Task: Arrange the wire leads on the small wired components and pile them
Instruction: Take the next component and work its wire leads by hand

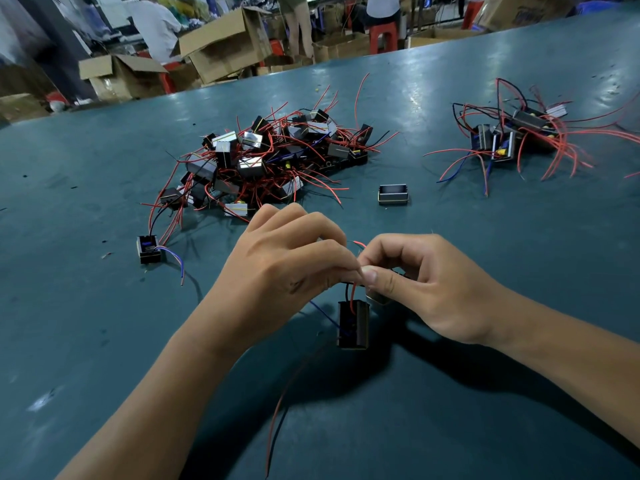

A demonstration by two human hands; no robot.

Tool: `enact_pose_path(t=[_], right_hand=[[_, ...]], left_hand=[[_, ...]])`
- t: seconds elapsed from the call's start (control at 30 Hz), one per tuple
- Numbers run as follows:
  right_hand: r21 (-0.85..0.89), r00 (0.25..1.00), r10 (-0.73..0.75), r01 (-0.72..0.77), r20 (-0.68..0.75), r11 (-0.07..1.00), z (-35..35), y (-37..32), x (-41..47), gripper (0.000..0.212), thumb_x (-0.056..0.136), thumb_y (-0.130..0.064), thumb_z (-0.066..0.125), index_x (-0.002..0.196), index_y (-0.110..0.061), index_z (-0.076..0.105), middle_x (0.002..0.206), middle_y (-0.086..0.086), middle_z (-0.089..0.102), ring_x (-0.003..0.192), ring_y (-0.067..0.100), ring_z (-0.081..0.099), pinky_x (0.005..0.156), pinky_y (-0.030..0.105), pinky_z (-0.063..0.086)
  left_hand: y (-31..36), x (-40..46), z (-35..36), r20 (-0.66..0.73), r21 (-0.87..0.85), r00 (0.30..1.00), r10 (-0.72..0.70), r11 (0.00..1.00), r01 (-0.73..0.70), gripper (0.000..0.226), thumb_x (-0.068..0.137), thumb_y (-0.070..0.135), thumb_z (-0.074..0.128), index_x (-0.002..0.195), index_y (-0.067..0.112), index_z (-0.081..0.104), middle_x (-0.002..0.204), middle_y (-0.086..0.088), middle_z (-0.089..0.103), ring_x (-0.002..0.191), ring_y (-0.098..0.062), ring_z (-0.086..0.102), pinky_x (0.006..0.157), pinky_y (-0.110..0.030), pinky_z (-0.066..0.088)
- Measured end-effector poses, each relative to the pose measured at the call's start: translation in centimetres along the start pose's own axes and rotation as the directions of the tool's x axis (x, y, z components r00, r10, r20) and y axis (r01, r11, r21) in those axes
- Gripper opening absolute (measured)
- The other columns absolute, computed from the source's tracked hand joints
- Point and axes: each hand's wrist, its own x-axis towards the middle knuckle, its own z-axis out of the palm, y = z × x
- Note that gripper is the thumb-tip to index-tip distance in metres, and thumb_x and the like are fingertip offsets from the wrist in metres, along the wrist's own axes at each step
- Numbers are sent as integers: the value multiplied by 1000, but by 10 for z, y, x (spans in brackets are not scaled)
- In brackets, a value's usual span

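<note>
A small black component (353, 323) hangs below my two hands by its red and black leads, just above the green table (104, 341). My left hand (277, 265) and my right hand (422, 282) meet fingertip to fingertip, both pinching those leads. A long red and black lead (277, 410) trails from it toward me. A big heap of components with tangled red wires (266, 157) lies beyond my hands at centre left. A smaller pile (512, 133) sits at the far right.
One loose component (149, 250) with a blue and red lead lies to the left, another loose component (393, 194) without visible leads sits between the piles. Cardboard boxes (225, 43), red stools and people stand past the table's far edge.
</note>
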Motion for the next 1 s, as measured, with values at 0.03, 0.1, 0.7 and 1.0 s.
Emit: enact_pose_path(t=[0.03,0.1,0.7,1.0], right_hand=[[6,1000,5,-5,0,1000,0,0,0,9,91,-22,59,84,-19,63,69,-14,59,66,4,53,66,20,45],[19,1000,8,-8,0,1000,0,1,0,10,91,-22,58,83,-18,63,69,-10,58,66,7,52,66,24,46],[-38,997,-20,18,-70,999,4,2,-2,9,91,-24,59,84,-20,62,71,-15,58,66,1,52,67,18,43],[-277,982,-127,84,-140,957,5,-1,-3,9,91,-28,61,83,-32,58,77,-23,59,72,1,56,61,35,47]], left_hand=[[0,0,0,-4,8,1000,3,1000,-3,12,92,28,72,88,19,78,89,3,66,74,-21,55,72,-33,31],[0,0,1,-13,15,1000,12,1000,-12,15,93,28,70,87,18,78,89,3,66,74,-22,55,71,-33,31],[6,-1,11,101,-173,989,-104,978,120,20,102,22,52,94,12,66,91,3,56,79,-22,50,70,-47,44],[14,-1,14,251,-336,911,-328,853,400,20,101,27,46,88,15,57,76,14,48,75,-12,46,72,-33,36]])
